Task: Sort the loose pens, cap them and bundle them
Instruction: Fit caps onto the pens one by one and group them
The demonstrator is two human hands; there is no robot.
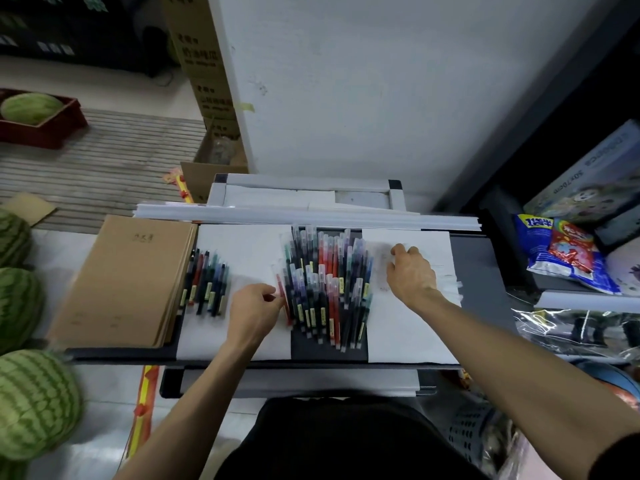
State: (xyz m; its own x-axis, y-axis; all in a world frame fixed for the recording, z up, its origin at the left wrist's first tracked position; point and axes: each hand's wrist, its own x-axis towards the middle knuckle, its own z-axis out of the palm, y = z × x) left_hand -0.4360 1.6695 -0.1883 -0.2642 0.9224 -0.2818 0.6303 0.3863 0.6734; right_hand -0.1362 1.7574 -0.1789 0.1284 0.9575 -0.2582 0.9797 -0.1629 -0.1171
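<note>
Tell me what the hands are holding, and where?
The left hand pinches a red pen near its middle. The right hand rests on white paper; whether it holds anything cannot be told.

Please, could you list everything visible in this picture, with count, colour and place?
pen pile: many, mixed colours, centre of the dark tray
white sheets: two, white, either side of the pile
small pen group: several, mixed colours, left white sheet
red pen: one, red, at the pile's left edge
brown notebooks: one stack, brown, left end of the tray
watermelons: at least four, striped green, far left; one lies in a red crate
cardboard boxes: two, brown, behind the tray at left
snack bags: two, blue and red, far right
left hand: pinches the red pen
right hand: on the right sheet; any hold unclear
</note>
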